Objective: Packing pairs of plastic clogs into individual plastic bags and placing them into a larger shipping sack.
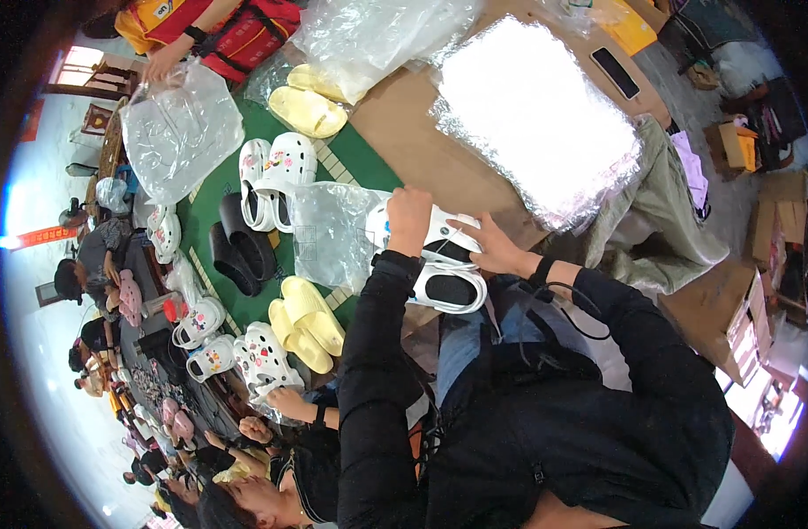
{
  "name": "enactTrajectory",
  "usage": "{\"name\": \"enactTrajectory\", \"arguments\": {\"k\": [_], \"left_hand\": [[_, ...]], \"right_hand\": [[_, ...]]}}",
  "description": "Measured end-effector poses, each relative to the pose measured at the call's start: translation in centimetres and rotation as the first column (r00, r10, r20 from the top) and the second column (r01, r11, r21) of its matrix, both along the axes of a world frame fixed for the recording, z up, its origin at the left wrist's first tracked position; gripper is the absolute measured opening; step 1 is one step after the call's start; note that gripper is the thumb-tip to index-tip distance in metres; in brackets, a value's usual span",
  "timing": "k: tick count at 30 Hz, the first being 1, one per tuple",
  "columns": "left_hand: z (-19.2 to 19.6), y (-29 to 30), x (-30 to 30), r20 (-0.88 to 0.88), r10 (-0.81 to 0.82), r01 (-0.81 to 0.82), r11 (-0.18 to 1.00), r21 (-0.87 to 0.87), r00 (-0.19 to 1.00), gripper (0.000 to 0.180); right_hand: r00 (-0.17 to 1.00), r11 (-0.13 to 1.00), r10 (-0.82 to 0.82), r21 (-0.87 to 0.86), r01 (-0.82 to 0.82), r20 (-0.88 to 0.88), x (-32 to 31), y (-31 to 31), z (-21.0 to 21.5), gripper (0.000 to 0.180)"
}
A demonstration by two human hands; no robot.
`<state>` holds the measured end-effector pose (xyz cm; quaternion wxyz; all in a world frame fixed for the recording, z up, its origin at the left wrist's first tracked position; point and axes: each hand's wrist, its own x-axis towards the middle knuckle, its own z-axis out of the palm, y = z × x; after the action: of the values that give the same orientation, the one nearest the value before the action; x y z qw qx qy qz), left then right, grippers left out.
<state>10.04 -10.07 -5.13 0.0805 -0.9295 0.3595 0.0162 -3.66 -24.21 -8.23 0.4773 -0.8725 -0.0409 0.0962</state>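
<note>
A pair of white clogs (452, 289) with dark insoles is between my hands, above my lap. My left hand (410, 216) closes over the toe side of the upper clog, its fingers partly hidden from view. At the other end, my right hand (499, 247) pinches the clog's edge with thumb and fingers. A clear plastic bag (329, 231) spreads out beside my left hand; whether that hand also grips the bag's mouth is hard to see. Black slides (243, 247) and white clogs with charms (276, 181) lie on the green table beyond the bag.
Yellow slides (307, 324) sit near my left arm, more yellow slides (307, 112) farther off. A shiny silver sheet (536, 115) and a phone (615, 72) rest on brown cardboard (404, 132). A co-worker's hand (291, 404) touches charm-covered clogs. Another person's hand (166, 60) holds a clear bag.
</note>
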Motion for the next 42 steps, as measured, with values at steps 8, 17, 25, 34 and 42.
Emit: {"name": "enactTrajectory", "arguments": {"k": [8,17,25,34,42], "left_hand": [[0.7,0.2,-1.4,0.003,-0.188,0.188,0.982,-0.017,0.982,0.006],[0.2,-0.2,-3.5,-0.095,-0.173,0.167,0.983,-0.071,0.980,0.008],[0.8,0.3,-6.0,-0.090,-0.036,0.005,0.947,-0.322,0.995,0.021],[-2.8,11.5,-14.2,-0.263,0.487,-0.518,0.517,-0.681,0.833,0.030],[-7.6,13.7,-14.4,-0.773,0.286,-0.755,-0.196,-0.625,0.566,0.026]], "right_hand": [[0.988,0.995,0.080,-0.072,-0.071,0.133,0.0,0.6,1.7,0.066],[0.978,0.987,-0.104,-0.106,0.124,0.184,-1.3,4.0,-0.5,0.059],[0.959,0.953,-0.280,0.106,0.283,-0.045,-0.2,3.0,-4.4,0.045],[0.970,0.964,-0.240,-0.114,0.242,0.032,0.5,1.1,-1.6,0.056],[0.616,0.755,0.640,-0.528,-0.390,0.460,-4.0,3.0,1.3,0.057]]}}
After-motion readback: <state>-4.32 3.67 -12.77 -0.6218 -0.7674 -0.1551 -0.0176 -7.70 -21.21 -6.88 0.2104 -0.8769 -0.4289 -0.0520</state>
